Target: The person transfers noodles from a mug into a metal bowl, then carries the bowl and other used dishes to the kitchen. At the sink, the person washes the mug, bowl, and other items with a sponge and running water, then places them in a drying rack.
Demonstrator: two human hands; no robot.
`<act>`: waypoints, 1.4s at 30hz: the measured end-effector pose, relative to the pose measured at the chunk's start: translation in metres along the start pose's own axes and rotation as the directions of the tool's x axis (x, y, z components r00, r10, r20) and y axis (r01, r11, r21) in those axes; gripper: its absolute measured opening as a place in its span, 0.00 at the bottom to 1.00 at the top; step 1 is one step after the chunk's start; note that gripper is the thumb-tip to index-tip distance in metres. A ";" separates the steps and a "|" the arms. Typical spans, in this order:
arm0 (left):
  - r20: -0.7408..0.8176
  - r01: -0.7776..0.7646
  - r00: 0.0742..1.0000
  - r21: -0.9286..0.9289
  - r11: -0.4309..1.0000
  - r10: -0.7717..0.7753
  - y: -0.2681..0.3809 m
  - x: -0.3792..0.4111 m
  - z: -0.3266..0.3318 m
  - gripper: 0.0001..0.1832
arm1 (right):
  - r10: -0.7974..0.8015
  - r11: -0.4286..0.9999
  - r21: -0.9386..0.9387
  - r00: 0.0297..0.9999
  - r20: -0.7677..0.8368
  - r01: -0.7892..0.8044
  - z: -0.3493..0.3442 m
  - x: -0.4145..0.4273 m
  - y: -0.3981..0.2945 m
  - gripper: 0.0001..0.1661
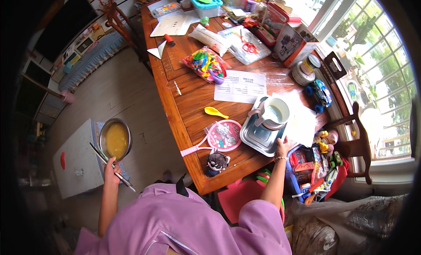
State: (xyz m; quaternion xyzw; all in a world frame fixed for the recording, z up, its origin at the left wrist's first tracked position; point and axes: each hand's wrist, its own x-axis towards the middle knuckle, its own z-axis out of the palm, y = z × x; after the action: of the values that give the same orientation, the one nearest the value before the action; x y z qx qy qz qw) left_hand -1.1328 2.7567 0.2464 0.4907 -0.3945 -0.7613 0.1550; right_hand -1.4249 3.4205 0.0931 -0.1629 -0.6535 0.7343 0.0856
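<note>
At the left, my left hand [111, 172] grips the near rim of a round metal bowl [102, 138] of yellow liquid [115, 140]. The same hand clasps long thin utensils [125, 182], probably chopsticks, that slant across below the bowl. My right hand [282, 147] holds the near right edge of a rectangular metal tray [257, 141] at the wooden table's corner. Upon the tray stands a pale cup [277, 111] with a handle and something whitish inside. My right thumb lies over the tray's rim, with the other fingers partly hidden.
Beside the tray lie a pink toy racket [227, 139], a plush doll [217, 161] and a yellow balloon [215, 112]. Farther back are a bag of balloons [205, 64] and red scissors [250, 47]. A toy-filled bin [291, 174] and a wooden chair [358, 146] flank the right side.
</note>
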 end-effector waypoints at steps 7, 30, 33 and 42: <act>0.009 0.007 1.000 -0.040 0.999 -0.007 -0.003 -0.015 -0.005 0.11 | -0.052 0.998 -0.031 0.999 -0.005 0.052 0.007 -0.012 -0.034 0.17; -0.290 -0.195 0.953 -0.353 0.915 0.091 0.031 -0.099 -0.212 0.10 | -0.016 0.999 -0.027 0.867 0.498 0.034 0.274 -0.238 -0.150 0.13; -0.358 -0.216 0.930 -0.356 0.909 0.081 0.035 -0.117 -0.281 0.09 | 0.023 0.992 -0.113 0.814 0.580 0.052 0.314 -0.277 -0.117 0.17; -0.567 -0.336 0.819 -0.349 0.875 0.088 0.052 -0.173 -0.474 0.09 | 0.150 0.988 -0.096 0.579 0.802 -0.123 0.479 -0.512 -0.092 0.09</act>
State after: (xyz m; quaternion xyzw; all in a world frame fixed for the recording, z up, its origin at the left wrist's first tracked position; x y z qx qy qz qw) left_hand -0.6478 2.6181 0.2955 0.5875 -0.2094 -0.6394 0.4496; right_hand -1.1237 2.8126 0.2936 0.1361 -0.6176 0.7229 -0.2783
